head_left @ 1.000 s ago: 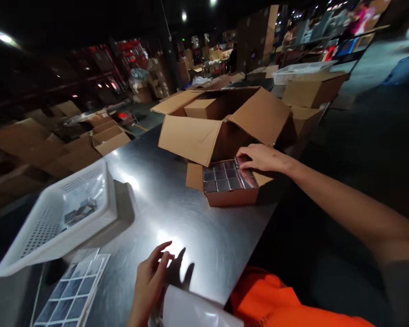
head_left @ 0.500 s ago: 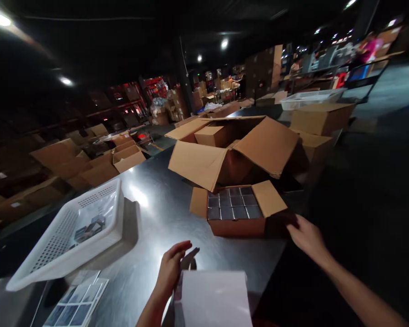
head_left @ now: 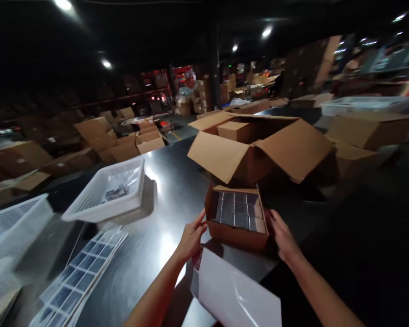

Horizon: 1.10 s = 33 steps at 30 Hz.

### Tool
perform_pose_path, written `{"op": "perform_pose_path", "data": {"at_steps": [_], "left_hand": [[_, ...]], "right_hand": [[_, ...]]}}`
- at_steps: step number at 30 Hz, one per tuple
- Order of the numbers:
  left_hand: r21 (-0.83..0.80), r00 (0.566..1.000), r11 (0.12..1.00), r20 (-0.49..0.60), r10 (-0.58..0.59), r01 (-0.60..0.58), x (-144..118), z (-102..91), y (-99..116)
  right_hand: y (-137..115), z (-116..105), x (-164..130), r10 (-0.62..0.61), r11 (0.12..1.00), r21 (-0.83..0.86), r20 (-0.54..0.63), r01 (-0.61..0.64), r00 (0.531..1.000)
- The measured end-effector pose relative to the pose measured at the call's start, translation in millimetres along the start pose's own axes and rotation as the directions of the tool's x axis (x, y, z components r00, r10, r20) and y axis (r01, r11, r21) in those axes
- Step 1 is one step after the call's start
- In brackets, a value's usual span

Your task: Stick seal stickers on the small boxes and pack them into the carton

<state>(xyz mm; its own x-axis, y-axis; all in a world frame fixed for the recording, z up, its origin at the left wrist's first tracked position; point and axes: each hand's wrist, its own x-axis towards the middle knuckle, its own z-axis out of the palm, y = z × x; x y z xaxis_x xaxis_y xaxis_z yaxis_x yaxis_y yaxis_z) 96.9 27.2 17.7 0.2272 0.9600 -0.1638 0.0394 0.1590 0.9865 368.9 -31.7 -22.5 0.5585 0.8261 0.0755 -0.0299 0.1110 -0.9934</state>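
A small cardboard box (head_left: 236,235) stands on the metal table, its top uncovered. Rows of small dark square-topped packs (head_left: 239,206) fill it, with light edges between them. My left hand (head_left: 192,238) grips the box's left side, fingers bent against the wall. At the opposite side my right hand (head_left: 282,234) holds the box, with its fingertips partly in shadow. The two side flaps stand up. Close to me, below the box, a white glossy panel-like thing (head_left: 236,290) lies tilted; its kind I cannot tell.
Behind the small box stands a large cardboard carton (head_left: 248,165) with spread flaps and a box inside. On the left are a white plastic basket (head_left: 104,213) holding small pieces, and printed sheets (head_left: 85,268). More boxes (head_left: 364,131) stand at right.
My left hand has moved forward to the small box, and my right hand has closed in on its right side. The side flaps have gone from spread outward to upright. The view has shifted left.
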Motion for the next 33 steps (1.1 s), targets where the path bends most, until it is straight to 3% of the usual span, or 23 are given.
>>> {"op": "perform_pose_path", "data": {"at_steps": [2,4,6,8,12,15,16,18,20,21,22,25,28,31,33], "left_hand": [[0.151,0.996,0.984,0.018,0.087,-0.089,-28.5,-26.8,-4.3],[0.428,0.987,0.893,-0.005,0.160,-0.143,-60.6,-54.0,-9.6],[0.676,0.975,0.727,-0.055,0.216,-0.123,-91.5,-76.7,-12.0],[0.851,0.952,0.519,-0.089,0.294,-0.081,-116.7,-89.5,-10.8],[0.995,0.900,0.100,-0.037,0.434,-0.007,-146.7,-82.6,-9.9],[0.997,0.868,-0.064,0.058,0.493,-0.030,-155.9,-69.2,-16.2],[0.995,0.858,-0.092,0.075,0.508,-0.032,-157.1,-66.9,-18.6],[0.992,0.855,-0.118,0.094,0.510,-0.038,-157.9,-66.7,-22.1],[0.991,0.868,-0.120,0.109,0.485,-0.057,-157.9,-70.3,-24.0],[0.991,0.871,-0.118,0.119,0.476,-0.070,-158.1,-72.4,-24.8],[0.991,0.869,-0.111,0.123,0.479,-0.079,-158.4,-74.3,-25.7],[0.994,0.832,-0.064,0.108,0.544,-0.086,-161.7,-76.0,-30.9],[0.999,0.813,-0.017,0.046,0.580,-0.045,-166.5,-74.4,-38.2],[1.000,0.866,0.014,0.017,0.500,-0.028,-168.1,-74.5,-42.2],[0.997,0.903,0.046,0.029,0.429,-0.054,-167.0,-75.4,-40.7]], "right_hand": [[-4.7,12.6,-19.3,0.087,0.996,-0.041,0.114,-0.083,0.990],[-10.5,30.2,-36.2,0.187,0.979,-0.126,0.239,-0.160,0.953],[-18.1,51.2,-44.0,0.247,0.957,-0.241,0.381,-0.162,0.891],[-24.0,72.4,-38.7,0.235,0.945,-0.321,0.551,-0.057,0.801],[-23.8,100.5,-13.6,0.197,0.963,-0.269,0.691,-0.006,0.696],[-25.6,100.9,-8.6,-0.108,0.988,0.008,0.745,0.153,0.659],[-28.4,97.3,-9.9,-0.247,0.961,0.103,0.732,0.256,0.635],[-36.9,87.4,-14.2,-0.452,0.863,0.217,0.734,0.456,0.507],[-46.4,78.3,-19.1,-0.517,0.767,0.261,0.792,0.586,0.325],[-50.3,75.3,-21.6,-0.517,0.731,0.263,0.816,0.629,0.259],[-53.1,73.6,-24.1,-0.510,0.700,0.246,0.829,0.671,0.229],[-55.3,74.0,-33.7,-0.476,0.642,0.138,0.843,0.754,0.251],[-52.9,74.5,-45.2,-0.370,0.661,0.019,0.878,0.750,0.304],[-53.8,69.5,-53.5,-0.292,0.671,-0.046,0.901,0.740,0.322],[-60.1,66.4,-55.1,-0.278,0.631,-0.067,0.910,0.773,0.306]]}}
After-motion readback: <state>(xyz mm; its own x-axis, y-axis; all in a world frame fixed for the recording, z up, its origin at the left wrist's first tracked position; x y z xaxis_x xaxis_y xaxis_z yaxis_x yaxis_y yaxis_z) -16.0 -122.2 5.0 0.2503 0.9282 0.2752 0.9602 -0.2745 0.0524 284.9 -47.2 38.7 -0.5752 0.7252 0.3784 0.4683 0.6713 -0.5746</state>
